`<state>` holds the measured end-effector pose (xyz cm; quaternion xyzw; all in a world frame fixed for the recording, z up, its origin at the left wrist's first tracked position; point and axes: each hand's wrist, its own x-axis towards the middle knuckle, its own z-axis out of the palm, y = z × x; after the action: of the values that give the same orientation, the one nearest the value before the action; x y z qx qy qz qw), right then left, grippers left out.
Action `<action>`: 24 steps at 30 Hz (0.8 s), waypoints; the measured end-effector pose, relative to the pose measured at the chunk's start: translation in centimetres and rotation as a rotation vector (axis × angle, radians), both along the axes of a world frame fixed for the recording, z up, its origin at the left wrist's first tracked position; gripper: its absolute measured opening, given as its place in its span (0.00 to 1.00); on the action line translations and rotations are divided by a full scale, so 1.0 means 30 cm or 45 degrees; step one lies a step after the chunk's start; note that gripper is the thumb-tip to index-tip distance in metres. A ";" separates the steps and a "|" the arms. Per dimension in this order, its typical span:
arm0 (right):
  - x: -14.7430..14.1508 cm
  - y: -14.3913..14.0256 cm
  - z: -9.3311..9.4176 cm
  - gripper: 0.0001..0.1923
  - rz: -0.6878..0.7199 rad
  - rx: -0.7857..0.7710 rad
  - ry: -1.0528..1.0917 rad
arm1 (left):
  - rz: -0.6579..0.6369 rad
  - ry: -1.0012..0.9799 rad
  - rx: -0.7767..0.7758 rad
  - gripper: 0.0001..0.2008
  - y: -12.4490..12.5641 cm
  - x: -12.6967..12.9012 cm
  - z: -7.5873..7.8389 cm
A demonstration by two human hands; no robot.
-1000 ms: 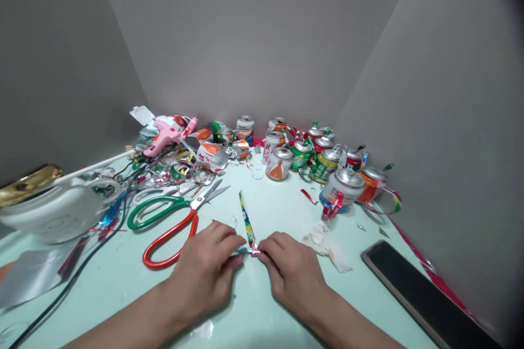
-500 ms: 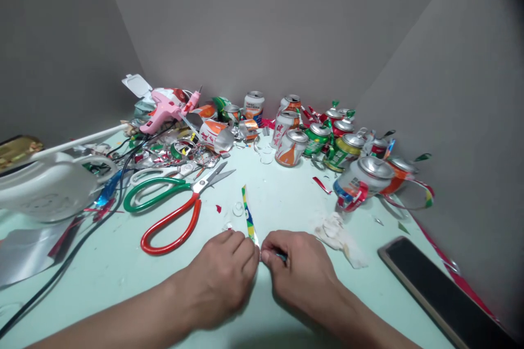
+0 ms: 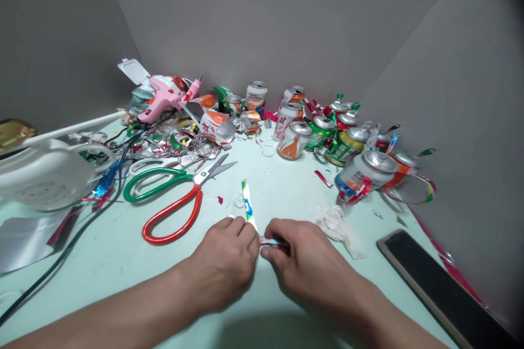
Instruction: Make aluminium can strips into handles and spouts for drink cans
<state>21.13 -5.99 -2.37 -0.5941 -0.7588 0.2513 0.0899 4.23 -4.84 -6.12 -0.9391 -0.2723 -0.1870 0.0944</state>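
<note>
My left hand (image 3: 229, 262) is closed, its fingertips pinching one end of a narrow strip cut from a can (image 3: 272, 241). The strip crosses the small gap to my right hand (image 3: 309, 256), whose thumb and curled index finger are around its other end. Beyond the left fingers a yellow, green and blue can strip (image 3: 247, 204) points away from me. Whether both strips are one piece is hidden by the fingers. Left of the hands lie scissors (image 3: 174, 218) with one red and one green handle, blades slightly apart.
A pink glue gun (image 3: 164, 99) lies on can scraps at the back left, near a white pot-like container (image 3: 49, 180) and a black cable (image 3: 96, 218). Several cans (image 3: 293, 140) stand at the back right. A crumpled tissue (image 3: 341, 229) and a phone (image 3: 438, 283) lie to the right.
My right thumb and index finger have parted a little, and more of the strip between the hands shows. The left hand stays nearly in place. The whole view has shifted slightly.
</note>
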 end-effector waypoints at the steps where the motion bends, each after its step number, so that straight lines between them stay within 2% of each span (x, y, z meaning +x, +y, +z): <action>1: -0.001 -0.021 -0.009 0.03 0.040 0.067 -0.021 | -0.008 0.002 -0.001 0.06 -0.002 -0.001 -0.001; 3: -0.003 -0.048 -0.037 0.08 0.064 0.277 -0.027 | -0.018 0.000 0.013 0.06 -0.004 -0.002 -0.004; 5: -0.006 -0.056 -0.069 0.09 0.101 0.438 -0.002 | -0.029 -0.008 0.034 0.05 -0.003 -0.002 -0.007; 7: -0.007 -0.053 -0.095 0.09 0.145 0.515 0.052 | -0.025 -0.024 0.021 0.05 0.000 -0.003 -0.009; 9: -0.008 -0.046 -0.109 0.10 0.154 0.532 0.121 | -0.003 -0.046 -0.082 0.05 0.008 -0.009 -0.004; 13: -0.009 -0.032 -0.102 0.10 0.077 0.421 0.208 | 0.023 -0.157 -0.499 0.09 0.032 -0.032 0.023; 15: -0.012 -0.023 -0.086 0.09 0.032 0.319 0.200 | 0.017 -0.240 -0.641 0.10 0.043 -0.041 0.039; 20: -0.019 0.011 -0.045 0.09 -0.014 0.093 0.133 | -0.012 -0.323 -0.751 0.11 0.056 -0.046 0.053; 24: -0.021 0.035 -0.031 0.08 -0.042 -0.002 0.124 | -0.045 -0.331 -0.725 0.10 0.058 -0.045 0.039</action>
<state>20.50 -4.93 -3.29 -0.5936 -0.7435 0.2790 0.1305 2.88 -3.09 -4.94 -0.9006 -0.3070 -0.2235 -0.2114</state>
